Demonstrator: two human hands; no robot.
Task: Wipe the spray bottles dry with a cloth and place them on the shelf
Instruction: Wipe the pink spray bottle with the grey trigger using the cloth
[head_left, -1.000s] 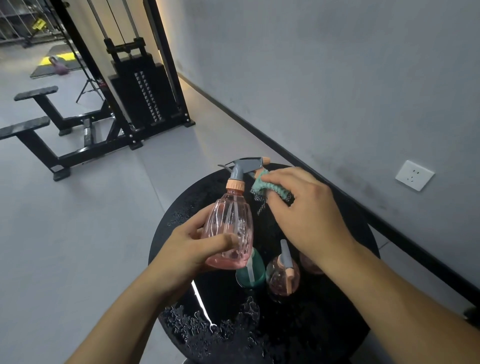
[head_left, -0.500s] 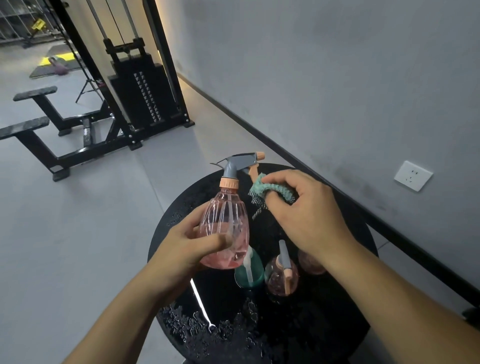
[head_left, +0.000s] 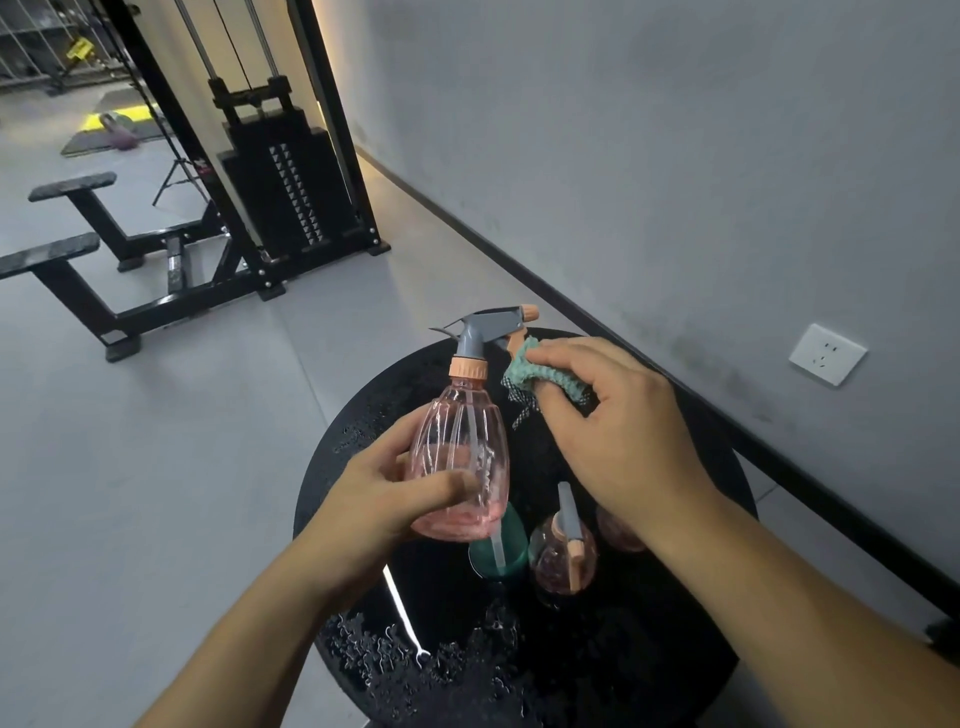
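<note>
Rising slightly, pink bottle (head_left: 460, 457), cloth (head_left: 540, 371) higher

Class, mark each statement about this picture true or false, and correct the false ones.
1. The left hand holds a pink bottle. True.
2. The right hand is empty. False: it grips a green cloth.
3. The cloth is at the bottle's trigger. True.
4. The held bottle lies flat on the table. False: it is lifted, roughly upright.
5. The table is dry. False: water drops show near its front edge.
6. A green bottle stands on the table beside another pink bottle. True.
</note>
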